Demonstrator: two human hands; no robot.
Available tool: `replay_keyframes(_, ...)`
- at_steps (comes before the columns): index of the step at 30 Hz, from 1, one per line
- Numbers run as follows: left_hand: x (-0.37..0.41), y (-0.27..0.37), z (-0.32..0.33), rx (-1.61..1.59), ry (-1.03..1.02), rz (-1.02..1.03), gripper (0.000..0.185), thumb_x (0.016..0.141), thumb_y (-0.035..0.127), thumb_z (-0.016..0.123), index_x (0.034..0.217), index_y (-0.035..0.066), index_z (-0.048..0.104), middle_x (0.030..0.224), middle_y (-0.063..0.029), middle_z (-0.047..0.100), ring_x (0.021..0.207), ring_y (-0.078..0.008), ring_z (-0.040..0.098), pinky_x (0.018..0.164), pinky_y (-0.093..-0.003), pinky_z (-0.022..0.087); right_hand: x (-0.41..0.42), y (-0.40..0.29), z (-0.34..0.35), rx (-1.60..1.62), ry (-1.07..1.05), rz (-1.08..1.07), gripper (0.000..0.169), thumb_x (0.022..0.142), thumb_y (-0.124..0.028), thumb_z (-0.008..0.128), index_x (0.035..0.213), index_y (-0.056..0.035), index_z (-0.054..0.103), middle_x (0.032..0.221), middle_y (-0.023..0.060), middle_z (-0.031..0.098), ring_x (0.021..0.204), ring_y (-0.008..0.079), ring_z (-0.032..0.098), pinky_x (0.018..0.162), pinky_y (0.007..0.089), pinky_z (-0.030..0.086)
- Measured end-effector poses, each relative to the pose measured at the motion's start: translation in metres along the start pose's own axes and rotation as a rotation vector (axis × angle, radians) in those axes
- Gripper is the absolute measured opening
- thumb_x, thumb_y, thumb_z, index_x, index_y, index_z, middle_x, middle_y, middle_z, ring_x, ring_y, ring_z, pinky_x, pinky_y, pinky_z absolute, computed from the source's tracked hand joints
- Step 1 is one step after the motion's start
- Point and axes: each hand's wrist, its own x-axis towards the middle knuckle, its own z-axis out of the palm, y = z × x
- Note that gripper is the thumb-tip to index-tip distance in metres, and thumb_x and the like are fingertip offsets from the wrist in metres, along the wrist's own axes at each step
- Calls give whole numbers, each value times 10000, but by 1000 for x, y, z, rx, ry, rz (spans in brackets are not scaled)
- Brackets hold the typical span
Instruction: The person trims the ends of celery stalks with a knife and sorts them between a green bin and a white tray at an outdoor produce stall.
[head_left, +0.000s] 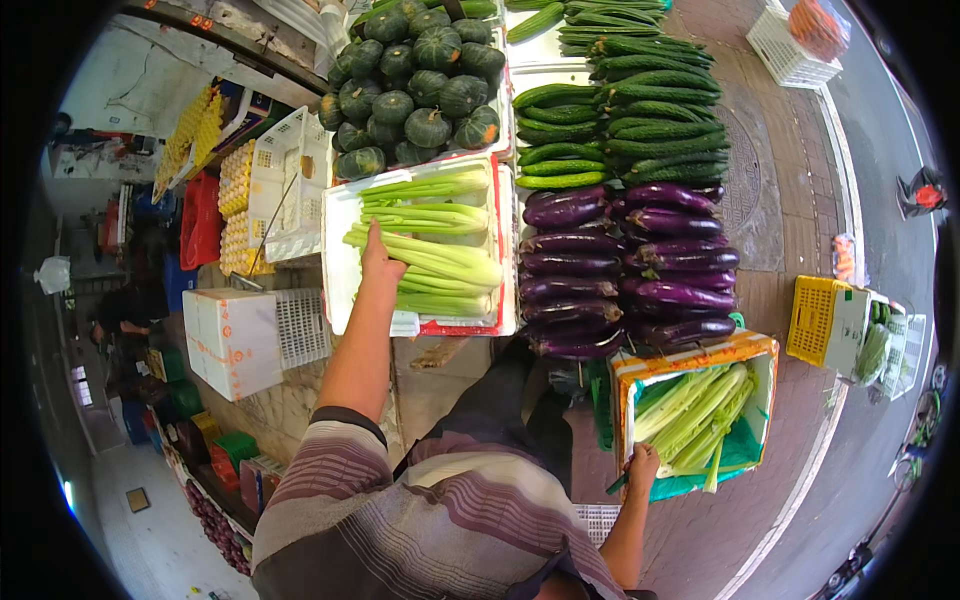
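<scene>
My left hand (382, 259) is on a bunch of celery (442, 259) lying in a white foam tray (337, 225), its thumb and fingers around the stalks' leafy-end side. Other celery bunches lie beside it in the tray. At the lower right, my right hand (643, 465) is at the near edge of a foam box (694, 352) lined with green plastic, which holds more celery (697, 412). A dark green thing (618, 484) sticks out of that hand; what it is cannot be told.
Dark green squashes (427, 86) are heaped beyond the tray. Eggplants (570, 255) and cucumbers (660, 127) lie in rows to its right. A white foam box (232, 341), a plastic crate (300, 322) and stacked egg trays (236, 180) stand at left. A yellow crate (810, 319) stands near the road.
</scene>
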Motion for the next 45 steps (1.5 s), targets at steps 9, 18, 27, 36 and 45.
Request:
replay_keyframes(9,107,-20,-18,150,276,-142,472,988,420,579,1336,106,524,1328,-110,591,1158,-350,587,917,-617,478,0,-19,9,-120,25,79,184,888,-184,596,877,0,599,640,60,525,418,141,479,395,277,424)
replay_keyframes(18,175,-42,-17,-255,106,-47,409,1038,318,480,1342,45,483,1345,-160,556,1189,-368,553,998,-639,423,-14,-40,34,-151,48,78,202,885,-190,607,918,9,605,658,55,538,493,128,511,432,266,425)
replay_keyframes(27,255,18,-158,1343,-174,342,611,866,314,734,1345,12,506,1305,-170,610,1105,-304,613,968,-412,497,12,-47,19,-321,17,-122,265,872,-225,599,927,28,654,757,89,611,639,190,596,542,323,535)
replay_keyframes(36,147,5,-54,458,225,-208,743,923,366,665,1489,44,307,1521,-138,339,1310,-356,427,1031,-463,440,38,7,-18,-460,473,-243,284,826,-248,673,906,23,645,733,179,638,603,296,618,593,398,503)
replay_keyframes(45,-24,-22,21,747,-367,-51,594,981,318,580,1461,43,361,1381,-165,502,1237,-338,520,1043,-468,421,60,-53,32,-652,450,2,563,776,-432,727,1064,17,547,904,296,671,899,457,655,772,520,512)
